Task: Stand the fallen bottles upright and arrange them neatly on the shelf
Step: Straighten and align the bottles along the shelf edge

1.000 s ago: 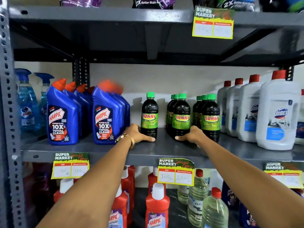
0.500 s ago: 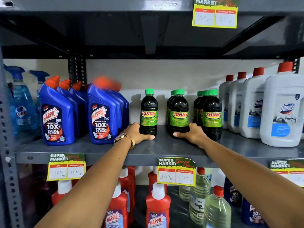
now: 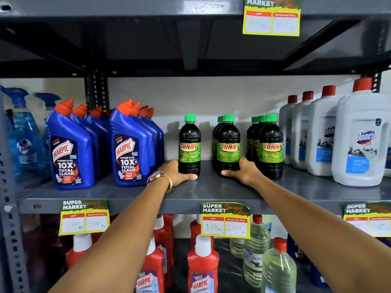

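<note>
Dark Sunny bottles with green caps stand upright on the grey shelf [image 3: 203, 191]. A single Sunny bottle [image 3: 189, 144] stands at the left, and my left hand [image 3: 176, 173] wraps around its base from the left. The middle row of Sunny bottles [image 3: 228, 144] has my right hand [image 3: 243, 171] cupped on the base of its front bottle from the right. A third row of Sunny bottles [image 3: 271, 144] stands just right of that hand. No bottle lies on its side here.
Two rows of blue Harpic bottles [image 3: 129, 149] stand left of my left hand, with Colin sprays [image 3: 23, 134] beyond. White Domex jugs [image 3: 359, 140] fill the right. The upper shelf [image 3: 190, 49] hangs low overhead. Red Harpic bottles [image 3: 202, 265] and clear bottles [image 3: 277, 269] sit below.
My right hand has shifted from the shelf surface onto the base of the middle front bottle. The camera has moved closer and tilted down slightly. The left hand stays at the single bottle.
</note>
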### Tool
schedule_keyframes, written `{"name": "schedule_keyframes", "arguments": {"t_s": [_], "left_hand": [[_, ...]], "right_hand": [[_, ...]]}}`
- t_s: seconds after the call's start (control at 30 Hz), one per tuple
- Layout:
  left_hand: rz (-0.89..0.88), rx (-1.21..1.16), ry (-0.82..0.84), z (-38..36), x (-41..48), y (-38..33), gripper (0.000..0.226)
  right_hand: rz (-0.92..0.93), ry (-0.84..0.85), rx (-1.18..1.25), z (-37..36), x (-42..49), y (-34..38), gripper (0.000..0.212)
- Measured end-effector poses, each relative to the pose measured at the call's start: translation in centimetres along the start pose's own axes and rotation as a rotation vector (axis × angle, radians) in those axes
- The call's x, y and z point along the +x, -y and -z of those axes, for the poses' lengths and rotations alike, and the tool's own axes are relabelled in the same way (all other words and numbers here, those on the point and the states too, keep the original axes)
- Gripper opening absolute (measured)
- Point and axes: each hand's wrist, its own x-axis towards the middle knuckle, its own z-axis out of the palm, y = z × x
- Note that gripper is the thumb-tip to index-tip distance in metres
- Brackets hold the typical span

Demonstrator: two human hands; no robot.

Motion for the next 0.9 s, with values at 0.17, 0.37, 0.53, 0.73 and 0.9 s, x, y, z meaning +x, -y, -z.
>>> {"name": "schedule_keyframes", "arguments": {"t_s": [0.17,0.37,0.53,0.73,0.9], "left_hand": [[0.007,-0.008,0.010,0.16,-0.25,-0.27,0.062],[0.026,-0.008,0.023,0.30,-0.36,-0.30,0.063],[0.070,-0.009,0.010,0.21,0.26,0.17,0.076],[0.079,0.009,0.007,0.00,0.44,0.16,0.076],[0.077,0.007,0.019,0.04,0.14,-0.04,0.073]], "right_hand": [[0.008,0.018,0.014,0.16,-0.11,0.01,0.069],[0.014,0.004,0.028,0.16,-0.32,0.14,0.071],[0.011,-0.007,0.033,-0.02,0.26,-0.35,0.071],[-0.003,-0.002,0.037,-0.11,0.27,-0.44,0.073],[-0.024,0.016,0.085,0.01,0.13,-0.46,0.074]]}}
